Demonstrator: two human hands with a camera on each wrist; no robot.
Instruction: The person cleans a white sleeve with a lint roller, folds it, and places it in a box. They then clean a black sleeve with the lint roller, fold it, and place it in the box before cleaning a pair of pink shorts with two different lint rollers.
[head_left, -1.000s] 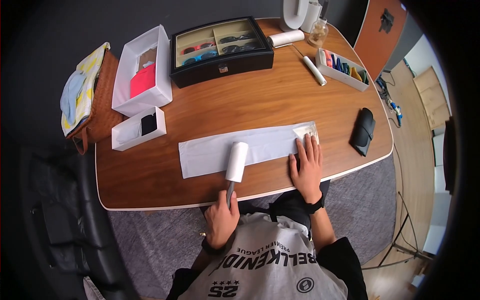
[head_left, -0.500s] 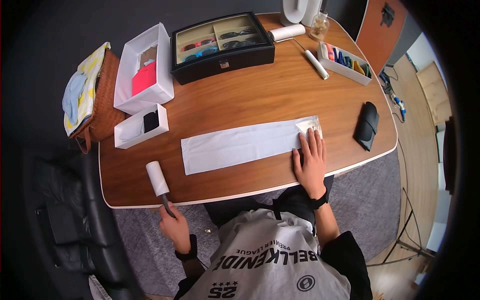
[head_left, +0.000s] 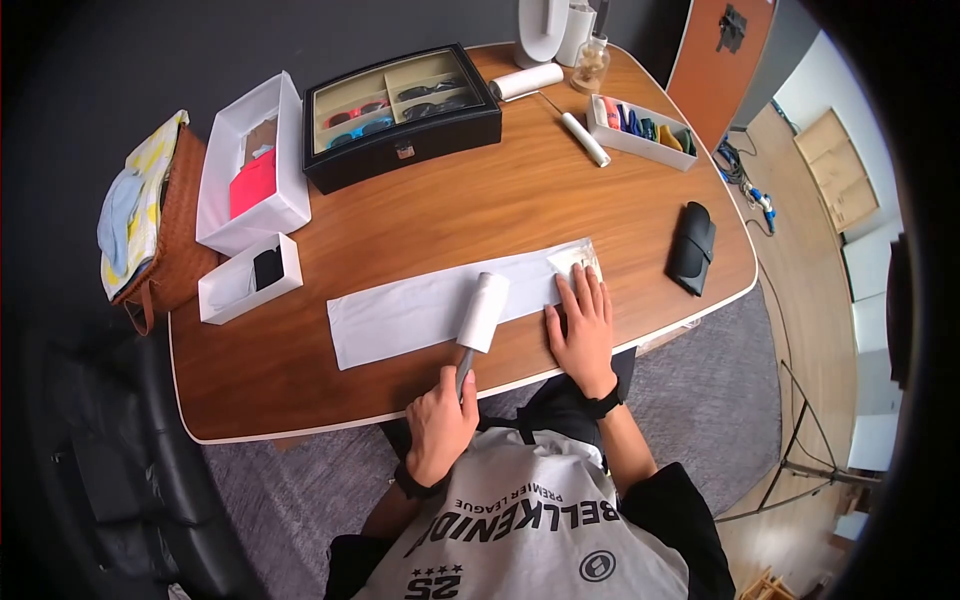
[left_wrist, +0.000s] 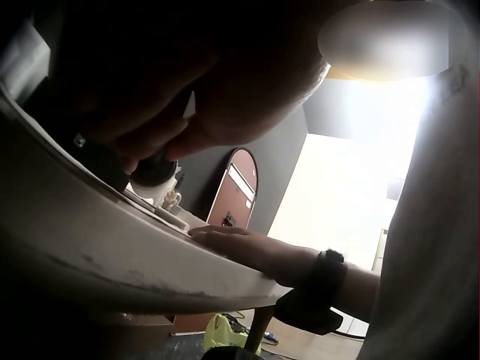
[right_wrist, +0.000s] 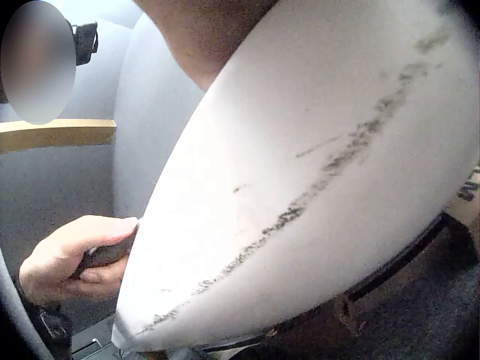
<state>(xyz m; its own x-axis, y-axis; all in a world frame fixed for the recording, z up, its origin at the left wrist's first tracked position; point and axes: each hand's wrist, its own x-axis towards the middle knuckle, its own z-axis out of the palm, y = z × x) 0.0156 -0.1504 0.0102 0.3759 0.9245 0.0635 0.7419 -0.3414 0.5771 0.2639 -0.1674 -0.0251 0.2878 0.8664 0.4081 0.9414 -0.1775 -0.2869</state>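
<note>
My left hand (head_left: 443,425) grips the grey handle of a lint roller (head_left: 483,312) with a white roll. In the head view the roll overlaps the middle of a long pale cloth strip (head_left: 390,318), which lies flat across the table near its front edge. My right hand (head_left: 584,335) rests on the strip's right end with its fingers extended, over a whitish, shiny patch (head_left: 572,262). The left wrist view shows the left hand (left_wrist: 187,112) dark and close up, with the right hand (left_wrist: 255,251) beyond at the table edge. In the right wrist view, the table's pale underside hides most of the work.
A black glasses case (head_left: 691,250) lies on the right of the table (head_left: 420,215). Along the back stand a sunglasses box (head_left: 400,155), a second roller (head_left: 530,82) and a tray of rolled cloths (head_left: 640,142). White boxes (head_left: 250,300) and a woven basket (head_left: 180,230) are at left.
My left hand swung the lint roller left, off the strip, then brought it back over the strip's middle. The right hand stayed on the strip's right end. The head view shifted slightly.
</note>
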